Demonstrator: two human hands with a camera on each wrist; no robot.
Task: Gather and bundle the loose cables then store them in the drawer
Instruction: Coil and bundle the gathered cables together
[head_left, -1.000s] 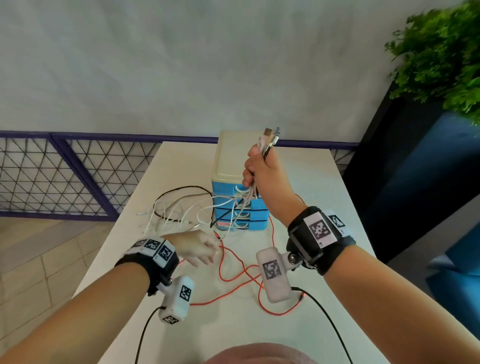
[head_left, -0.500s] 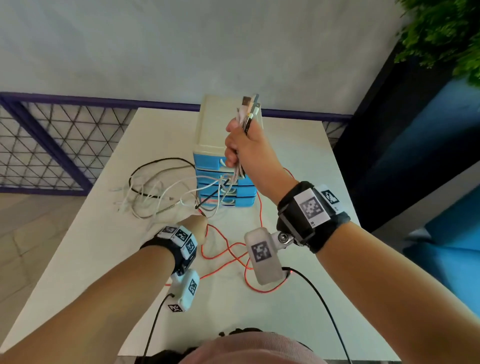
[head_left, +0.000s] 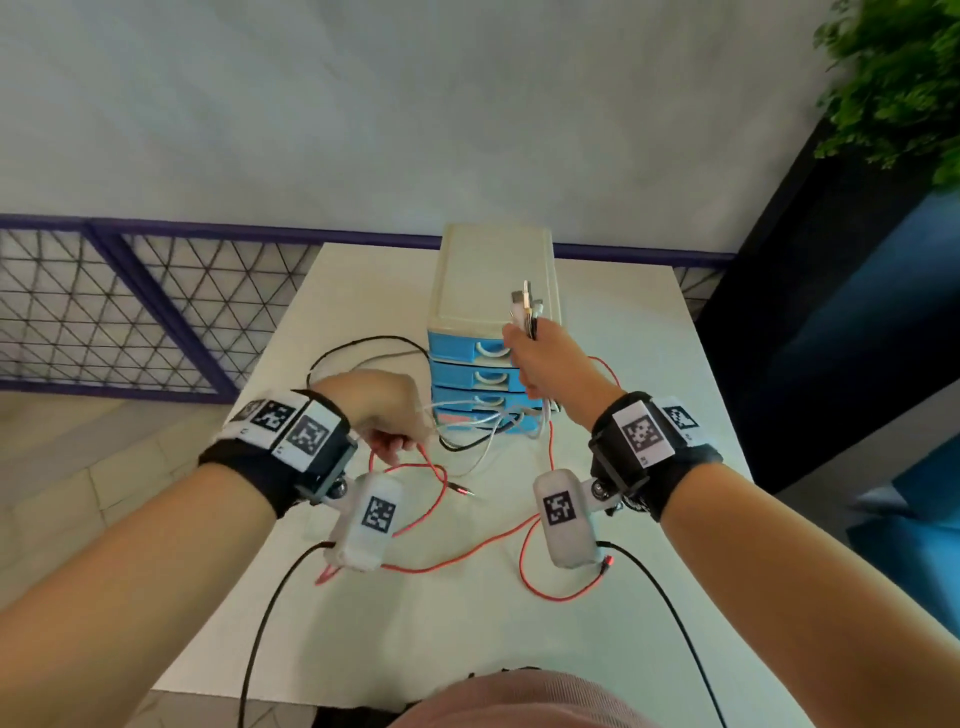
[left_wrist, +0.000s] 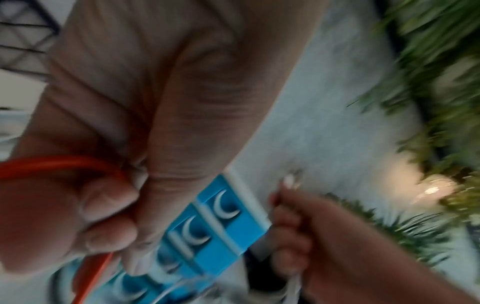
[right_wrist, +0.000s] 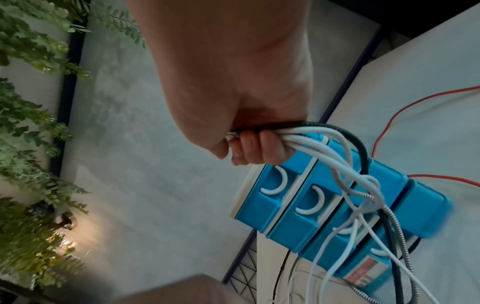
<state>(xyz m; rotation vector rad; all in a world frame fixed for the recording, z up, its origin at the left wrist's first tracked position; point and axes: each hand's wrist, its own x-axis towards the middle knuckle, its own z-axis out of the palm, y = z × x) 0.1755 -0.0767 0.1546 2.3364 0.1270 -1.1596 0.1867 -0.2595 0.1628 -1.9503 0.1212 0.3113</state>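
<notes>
My right hand (head_left: 535, 358) (right_wrist: 249, 144) is raised in front of the blue drawer unit (head_left: 467, 374) and grips a bundle of white and black cables (right_wrist: 324, 148). Their plug ends (head_left: 525, 306) stick up above the fist, and the rest hangs down across the drawer fronts (right_wrist: 298, 209). My left hand (head_left: 384, 415) (left_wrist: 109, 205), low on the white table (head_left: 649, 364), holds the red cable (head_left: 415, 519) (left_wrist: 52, 166) together with white strands in curled fingers. The red cable trails in loops toward me and round the unit's right side.
A black cable loop (head_left: 363, 345) lies left of the drawer unit. Black wrist-camera leads (head_left: 665, 597) run toward my body. A purple mesh railing (head_left: 130, 312) borders the table's left and far side. A dark planter with green foliage (head_left: 893, 78) stands at right.
My left hand has pulled the loose white and black cables in from the left toward the drawers. My right hand still holds the bundle upright. The camera view tilted.
</notes>
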